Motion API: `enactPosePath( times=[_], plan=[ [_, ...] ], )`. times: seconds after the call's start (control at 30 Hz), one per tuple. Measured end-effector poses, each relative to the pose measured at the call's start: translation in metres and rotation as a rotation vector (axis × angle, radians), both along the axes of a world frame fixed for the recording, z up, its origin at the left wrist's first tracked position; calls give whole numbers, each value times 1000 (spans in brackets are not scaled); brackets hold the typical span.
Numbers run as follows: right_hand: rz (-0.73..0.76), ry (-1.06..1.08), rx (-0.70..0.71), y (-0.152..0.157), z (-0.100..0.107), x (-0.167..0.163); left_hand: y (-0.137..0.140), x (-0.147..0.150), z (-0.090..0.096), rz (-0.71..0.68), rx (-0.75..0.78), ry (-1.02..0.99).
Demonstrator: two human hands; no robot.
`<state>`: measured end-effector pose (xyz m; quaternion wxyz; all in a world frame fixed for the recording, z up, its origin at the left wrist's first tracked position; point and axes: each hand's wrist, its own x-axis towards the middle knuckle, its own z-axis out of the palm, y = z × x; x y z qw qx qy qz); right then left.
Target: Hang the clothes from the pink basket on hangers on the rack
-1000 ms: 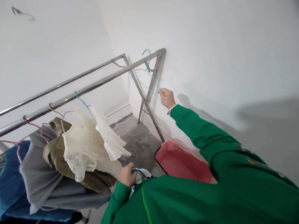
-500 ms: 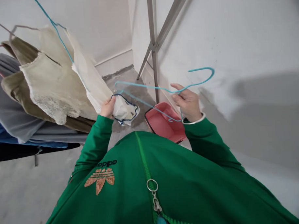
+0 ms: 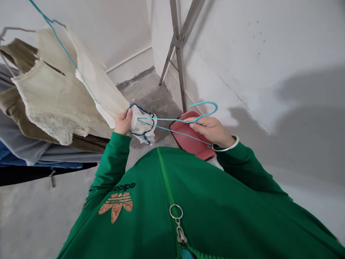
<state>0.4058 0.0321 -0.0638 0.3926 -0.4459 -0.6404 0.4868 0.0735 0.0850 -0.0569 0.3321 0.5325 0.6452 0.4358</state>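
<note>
My left hand (image 3: pixel 123 122) is closed on a white garment with dark blue trim (image 3: pixel 141 127), its thumb on top of the cloth. The garment hangs bunched from that hand, and its exact kind does not show. My right hand (image 3: pixel 213 131) pinches a light blue wire hanger (image 3: pixel 172 119) just below the hook. The hanger's far corner lies over the opening of the white garment; how far it is inside I cannot tell. A white bangle circles my right wrist.
At the left, several garments hang on hangers, among them a cream lace-edged top (image 3: pixel 55 96) and grey cloth (image 3: pixel 28 138). A red basin (image 3: pixel 186 138) stands on the floor below the hanger. Behind it rises a metal rack leg (image 3: pixel 180 76) against the white wall.
My right hand has moved a little left and down, bringing the hanger's far corner over the white garment. My left hand keeps its hold, with the garment's opening turned more toward the hanger.
</note>
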Motion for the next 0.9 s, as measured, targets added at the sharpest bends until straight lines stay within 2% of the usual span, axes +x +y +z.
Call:
enactPosePath(
  times=[0.13,0.3,0.4,0.47,0.53,0.6,0.67,0.7,0.73,0.8,0.83,0.9],
  plan=[
    [28,-1,-6,-1,-4,-10,-13,7,8,-92,-30,314],
    [81,39,72,5,-18,-54,-42,44,23,-346,-129,928],
    [125,48,149,16,-24,-73,-48,52,32,-369,-72,1177],
    [117,15,197,25,-23,-75,-46,48,36,-370,1,1217],
    [73,-40,259,34,-19,-71,-42,41,38,-393,8,1187],
    [-63,-97,352,38,-14,-65,-40,35,38,-388,-42,1143],
    [-255,-142,474,38,-13,-62,-39,32,38,-325,-64,1110],
    [-306,-157,545,35,-14,-63,-40,31,38,-289,-56,1098],
    [-281,-173,618,31,-18,-66,-40,30,39,-261,-41,1090],
    [-21,-226,738,22,-32,-80,-42,29,42,-223,-13,1086],
    [155,-273,759,19,-41,-90,-43,29,43,-214,-4,1088],
    [437,-431,689,15,-61,-111,-45,29,47,-211,8,1093]
  ],
)
